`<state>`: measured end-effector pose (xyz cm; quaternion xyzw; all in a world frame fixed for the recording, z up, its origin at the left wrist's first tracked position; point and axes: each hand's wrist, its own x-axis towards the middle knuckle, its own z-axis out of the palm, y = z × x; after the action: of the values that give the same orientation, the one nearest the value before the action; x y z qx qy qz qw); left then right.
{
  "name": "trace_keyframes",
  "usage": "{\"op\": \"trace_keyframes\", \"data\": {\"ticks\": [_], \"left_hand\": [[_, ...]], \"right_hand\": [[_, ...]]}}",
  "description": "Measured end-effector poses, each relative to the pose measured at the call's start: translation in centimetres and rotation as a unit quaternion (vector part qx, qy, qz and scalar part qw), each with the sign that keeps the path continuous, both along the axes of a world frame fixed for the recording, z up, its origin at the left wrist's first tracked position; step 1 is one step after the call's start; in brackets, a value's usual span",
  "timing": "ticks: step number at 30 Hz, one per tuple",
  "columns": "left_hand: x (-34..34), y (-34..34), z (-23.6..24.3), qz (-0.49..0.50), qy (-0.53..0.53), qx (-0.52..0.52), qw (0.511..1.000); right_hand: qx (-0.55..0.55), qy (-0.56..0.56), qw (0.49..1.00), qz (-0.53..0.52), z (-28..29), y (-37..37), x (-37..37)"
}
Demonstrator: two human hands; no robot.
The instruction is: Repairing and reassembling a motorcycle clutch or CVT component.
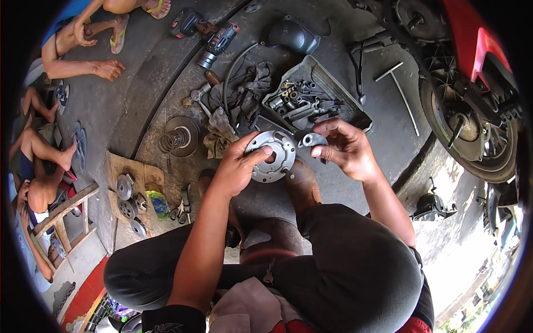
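Note:
My left hand (239,169) grips a round silver metal plate (276,166) with bolt holes round its rim, its thumb over the central hole. Just to the right, my right hand (347,152) holds a small, dark-edged metal piece (310,140) with a round bore between thumb and fingers, close to the plate but apart from it. Behind them lie a grey tray (361,119) of sockets and small parts and a crumpled dirty rag (247,89). A coil spring (175,139) on a round base stands left of the plate.
Two power tools (219,41), a black cover (291,36) and a T-handle wrench (402,94) lie on the floor. A red motorbike (461,127) stands at right. A board (144,172) with round parts is at left, near a wooden stool (72,211). Other people (94,69) sit along the left.

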<state>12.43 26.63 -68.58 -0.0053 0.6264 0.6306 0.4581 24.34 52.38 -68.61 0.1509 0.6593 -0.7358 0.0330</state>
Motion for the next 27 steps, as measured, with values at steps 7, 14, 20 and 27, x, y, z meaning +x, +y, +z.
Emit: {"op": "trace_keyframes", "data": {"ticks": [7, 14, 20, 27], "left_hand": [[-0.1, 0.6, 1.0, -0.070, 0.097, -0.036, 0.992], [0.4, -0.3, 0.7, -0.228, 0.140, -0.080, 0.960], [0.7, -1.2, -0.8, -0.217, 0.002, -0.026, 0.976], [3.5, -2.5, -3.6, -0.095, -0.200, 0.043, 0.974]], "right_hand": [[0.190, 0.048, 0.978, 0.069, 2.8, -0.5, -1.6], [0.226, 0.141, 0.950, 0.162, 0.4, -0.5, -0.5], [0.056, -0.095, 0.990, 0.089, -1.1, -3.6, 1.9], [0.575, 0.016, 0.816, 0.058, -7.5, 5.2, -0.7]]}}
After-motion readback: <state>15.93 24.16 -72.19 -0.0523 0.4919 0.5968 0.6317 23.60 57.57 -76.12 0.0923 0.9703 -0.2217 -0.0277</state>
